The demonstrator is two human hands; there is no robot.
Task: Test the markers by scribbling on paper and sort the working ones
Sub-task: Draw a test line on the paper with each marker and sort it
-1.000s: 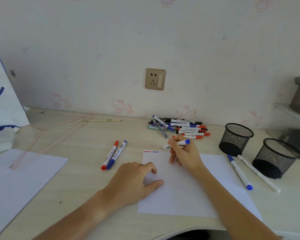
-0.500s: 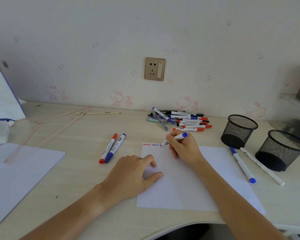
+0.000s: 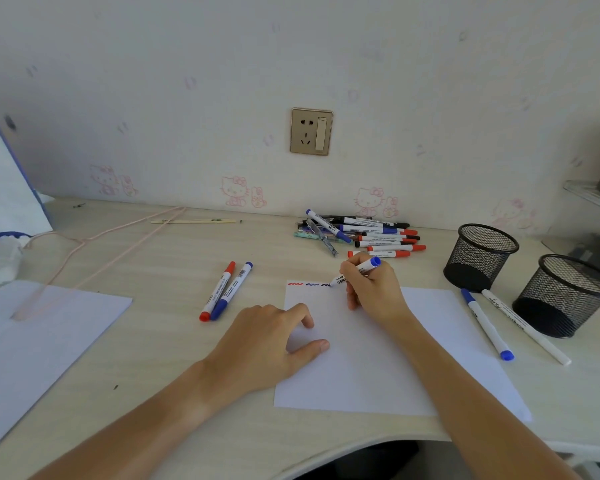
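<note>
Your tabletop (image 3: 160,258) carries two paper sheets (image 3: 378,375) (image 3: 32,327), a marker pile (image 3: 371,233), two marker pairs (image 3: 226,291) (image 3: 499,327), two mesh cups (image 3: 480,258) (image 3: 565,294) and a hanger (image 3: 94,251).

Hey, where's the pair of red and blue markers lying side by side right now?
In the head view, the red marker and blue marker lie together on the desk, left of the paper and just beyond the left hand.

marker (image 3: 358,270) print too small to read
</note>
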